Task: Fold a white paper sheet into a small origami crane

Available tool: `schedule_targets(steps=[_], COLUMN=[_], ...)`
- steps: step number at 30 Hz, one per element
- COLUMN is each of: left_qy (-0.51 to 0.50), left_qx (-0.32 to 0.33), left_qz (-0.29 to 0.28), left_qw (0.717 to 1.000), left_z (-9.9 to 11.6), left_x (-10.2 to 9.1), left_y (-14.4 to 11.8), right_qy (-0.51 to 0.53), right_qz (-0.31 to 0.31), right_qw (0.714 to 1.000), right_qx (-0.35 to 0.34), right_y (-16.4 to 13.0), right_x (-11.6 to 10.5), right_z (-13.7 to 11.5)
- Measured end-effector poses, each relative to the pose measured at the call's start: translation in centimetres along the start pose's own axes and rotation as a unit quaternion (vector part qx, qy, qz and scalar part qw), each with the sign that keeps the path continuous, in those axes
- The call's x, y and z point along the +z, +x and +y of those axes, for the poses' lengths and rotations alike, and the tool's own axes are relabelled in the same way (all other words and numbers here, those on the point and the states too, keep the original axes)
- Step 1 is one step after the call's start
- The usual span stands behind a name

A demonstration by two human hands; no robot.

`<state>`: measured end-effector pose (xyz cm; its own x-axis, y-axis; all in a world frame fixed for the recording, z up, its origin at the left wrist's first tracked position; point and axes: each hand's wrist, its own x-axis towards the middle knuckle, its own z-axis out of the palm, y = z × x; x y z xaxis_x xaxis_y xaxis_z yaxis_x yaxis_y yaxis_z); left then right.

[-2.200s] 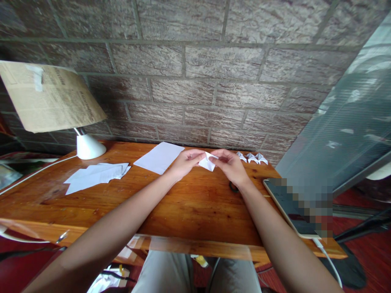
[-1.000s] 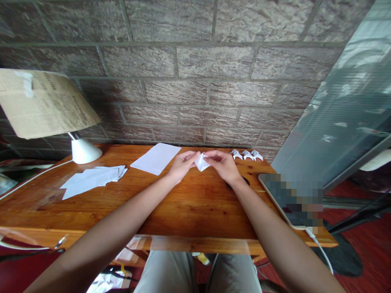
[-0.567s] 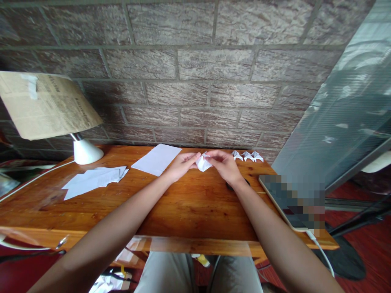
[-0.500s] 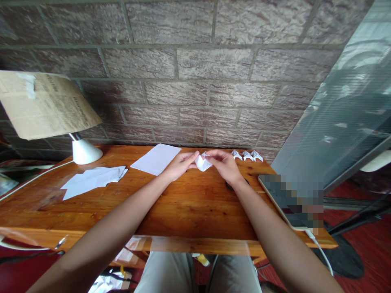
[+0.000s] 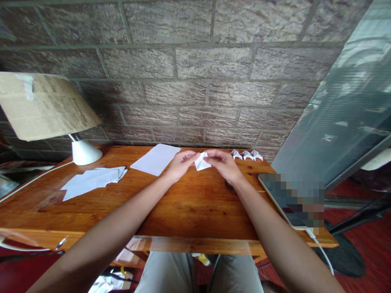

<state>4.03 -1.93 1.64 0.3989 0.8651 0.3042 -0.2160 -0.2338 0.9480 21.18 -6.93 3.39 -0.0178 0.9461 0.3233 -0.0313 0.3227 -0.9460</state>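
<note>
Between my hands is a small folded piece of white paper (image 5: 202, 162), held up above the wooden desk. My left hand (image 5: 182, 163) pinches its left edge, thumb on the near side. On the other edge, the thumb and fingers of my right hand (image 5: 224, 163) are closed. The paper looks roughly like a diamond, its lower corner pointing down at the desk. Just past my right hand, three small folded paper shapes (image 5: 247, 155) stand in a row near the back edge of the desk.
White paper sheets (image 5: 155, 159) lie left of my hands, with loose cut pieces (image 5: 93, 179) farther left. A lamp (image 5: 87, 152) stands at the back left. A tablet (image 5: 287, 199) with a white cable (image 5: 324, 252) rests on the right. A dark round object (image 5: 229, 185) is partly behind my right wrist.
The paper in my hands has gone from a more open, curved shape to a flatter diamond. My fingers have shifted slightly on its edges.
</note>
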Motion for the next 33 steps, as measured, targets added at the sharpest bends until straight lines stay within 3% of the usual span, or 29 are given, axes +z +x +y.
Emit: schedule_targets(steps=[10, 16, 22, 28, 33], left_qy=[0.069, 0.002, 0.004, -0.003, -0.007], left_qx=[0.040, -0.019, -0.050, -0.046, -0.050], left_qz=[0.052, -0.008, -0.058, -0.055, -0.048], left_qw=[0.995, 1.000, 0.997, 0.997, 0.998], left_z=[0.7, 0.8, 1.2, 1.1, 1.2], left_x=[0.9, 0.6, 0.0, -0.1, 0.1], left_y=[-0.5, -0.4, -0.3, -0.2, -0.3], right_qy=[-0.025, -0.012, -0.017, -0.019, -0.028], right_qz=[0.002, 0.004, -0.013, 0.009, -0.007], right_qw=[0.999, 1.000, 1.000, 1.000, 0.999], right_qx=[0.020, 0.018, 0.019, -0.013, -0.027], right_y=[-0.2, -0.2, -0.1, 0.2, 0.1], right_x=[0.1, 0.1, -0.1, -0.1, -0.1], right_z=[-0.7, -0.6, -0.4, 0.0, 0.1])
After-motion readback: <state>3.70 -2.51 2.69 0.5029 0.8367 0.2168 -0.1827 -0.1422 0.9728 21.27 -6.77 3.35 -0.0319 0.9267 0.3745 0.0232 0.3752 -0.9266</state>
